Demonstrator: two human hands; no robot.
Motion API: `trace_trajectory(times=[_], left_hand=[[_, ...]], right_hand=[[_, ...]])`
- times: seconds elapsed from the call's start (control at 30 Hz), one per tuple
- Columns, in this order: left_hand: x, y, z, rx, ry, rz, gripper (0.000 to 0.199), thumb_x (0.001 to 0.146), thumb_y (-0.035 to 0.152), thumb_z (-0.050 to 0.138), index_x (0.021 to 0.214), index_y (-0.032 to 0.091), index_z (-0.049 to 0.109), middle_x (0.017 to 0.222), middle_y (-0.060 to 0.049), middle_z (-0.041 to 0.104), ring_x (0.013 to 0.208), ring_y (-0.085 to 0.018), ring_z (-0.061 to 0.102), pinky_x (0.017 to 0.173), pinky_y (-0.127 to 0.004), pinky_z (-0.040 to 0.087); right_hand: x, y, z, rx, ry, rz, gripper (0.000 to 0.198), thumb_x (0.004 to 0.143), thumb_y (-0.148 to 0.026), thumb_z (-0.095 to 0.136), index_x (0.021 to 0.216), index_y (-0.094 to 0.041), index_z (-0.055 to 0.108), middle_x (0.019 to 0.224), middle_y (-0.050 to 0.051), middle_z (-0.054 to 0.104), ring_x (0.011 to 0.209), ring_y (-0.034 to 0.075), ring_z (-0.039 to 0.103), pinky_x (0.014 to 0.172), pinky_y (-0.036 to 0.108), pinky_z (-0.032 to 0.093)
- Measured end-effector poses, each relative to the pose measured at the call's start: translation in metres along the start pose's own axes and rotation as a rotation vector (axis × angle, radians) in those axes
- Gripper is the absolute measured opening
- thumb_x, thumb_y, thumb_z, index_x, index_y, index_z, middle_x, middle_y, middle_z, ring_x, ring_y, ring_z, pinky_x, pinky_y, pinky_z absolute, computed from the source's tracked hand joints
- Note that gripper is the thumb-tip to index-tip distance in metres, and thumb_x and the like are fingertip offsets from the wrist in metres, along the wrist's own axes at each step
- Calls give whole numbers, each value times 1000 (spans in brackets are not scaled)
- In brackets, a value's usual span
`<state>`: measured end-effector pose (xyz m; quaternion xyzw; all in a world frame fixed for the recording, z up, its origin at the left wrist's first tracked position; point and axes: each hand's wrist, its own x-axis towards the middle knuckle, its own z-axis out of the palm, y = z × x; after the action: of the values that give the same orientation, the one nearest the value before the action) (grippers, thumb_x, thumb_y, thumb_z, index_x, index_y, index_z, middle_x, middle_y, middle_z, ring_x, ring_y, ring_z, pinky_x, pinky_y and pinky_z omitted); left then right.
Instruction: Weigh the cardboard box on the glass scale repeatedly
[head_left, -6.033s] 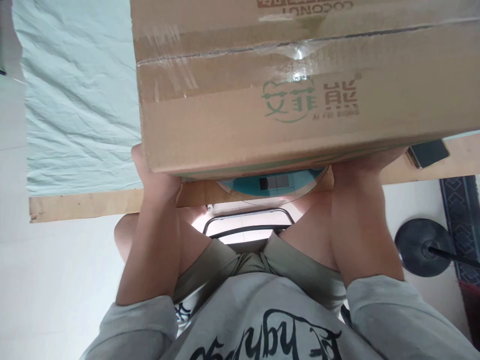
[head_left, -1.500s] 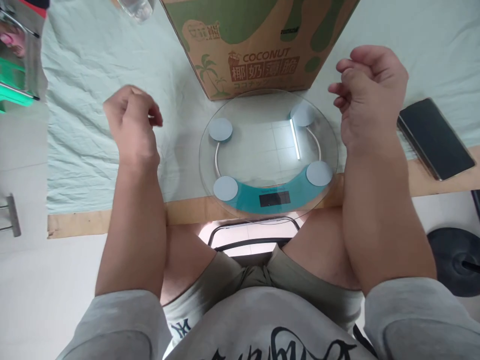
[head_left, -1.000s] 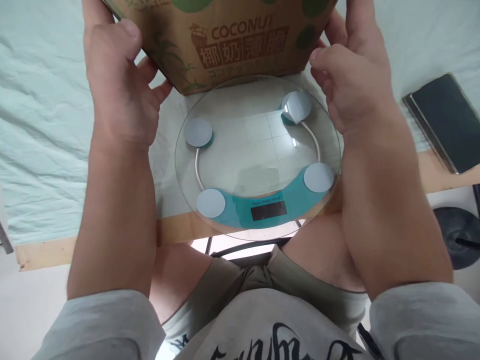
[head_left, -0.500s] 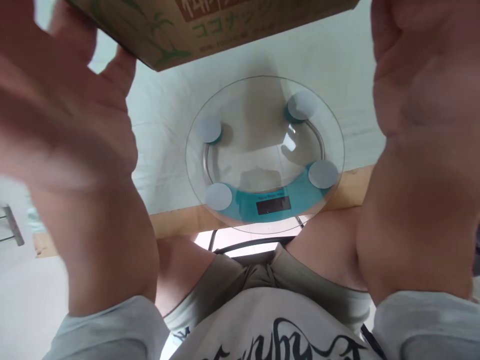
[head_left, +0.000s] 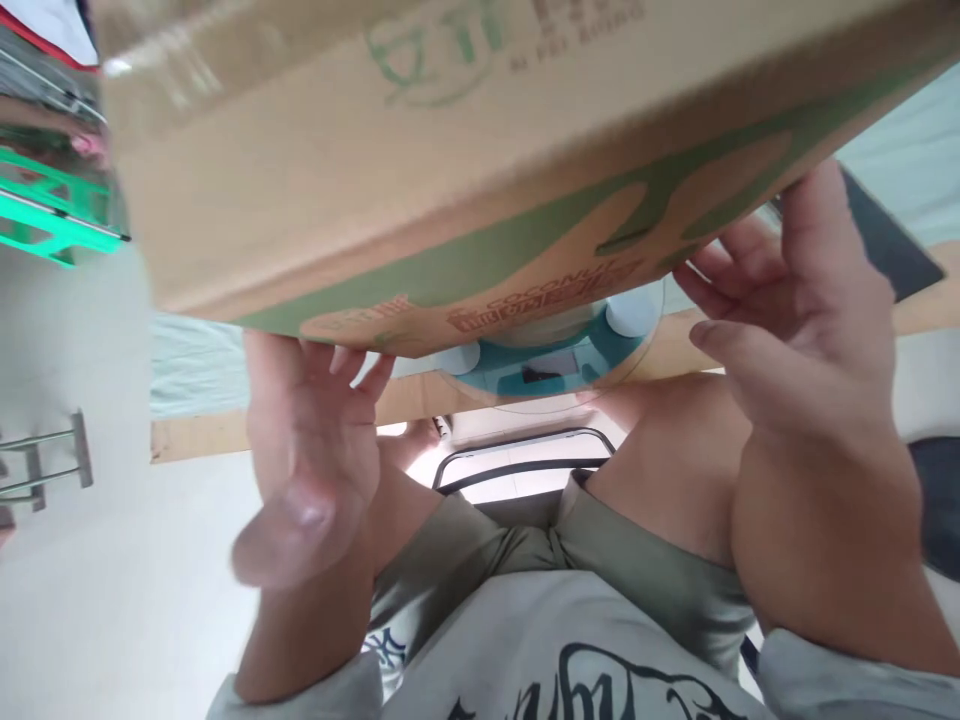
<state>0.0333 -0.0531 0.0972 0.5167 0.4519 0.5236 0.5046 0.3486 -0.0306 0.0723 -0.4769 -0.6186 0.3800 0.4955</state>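
Note:
A large brown cardboard box with green printing and clear tape fills the top of the view, tilted and raised above the table. My left hand supports its lower edge from below, thumb sticking out and fingertips under the cardboard. On the other side, my right hand has its fingers under the box's bottom edge. Below and partly behind the box lies a round glass scale with a teal base, round pads and a dark display; its far part is hidden.
The table has a light green cloth and a wooden front edge. A dark flat object lies at the right. On the left are a green plastic stool or rack and metal legs. A black chair frame is between my legs.
The box has come down and nearer in my hands, showing more of its faces and covering the far part of the scale. Both hands have moved lower in view.

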Motion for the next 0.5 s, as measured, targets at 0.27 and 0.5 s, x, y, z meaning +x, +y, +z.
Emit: trace_trajectory(times=[0.27,0.5], left_hand=[[-10,-24,11,-22,-41,-32,83,69,73,89,142,40,66,149,-7,64,146,-40,57,105,-49,64],[-10,-54,-5,97,-43,28,80,75,74,81,144,39,60,153,-7,61,150,-40,55,120,-56,53]], right_hand=[[-36,15,-3,61,17,17,102,78,-2,60,164,-54,46,160,-12,61,147,9,64,129,26,52],[-52,27,5,107,53,90,97,82,-4,63,165,-52,46,162,-8,61,150,12,62,130,32,54]])
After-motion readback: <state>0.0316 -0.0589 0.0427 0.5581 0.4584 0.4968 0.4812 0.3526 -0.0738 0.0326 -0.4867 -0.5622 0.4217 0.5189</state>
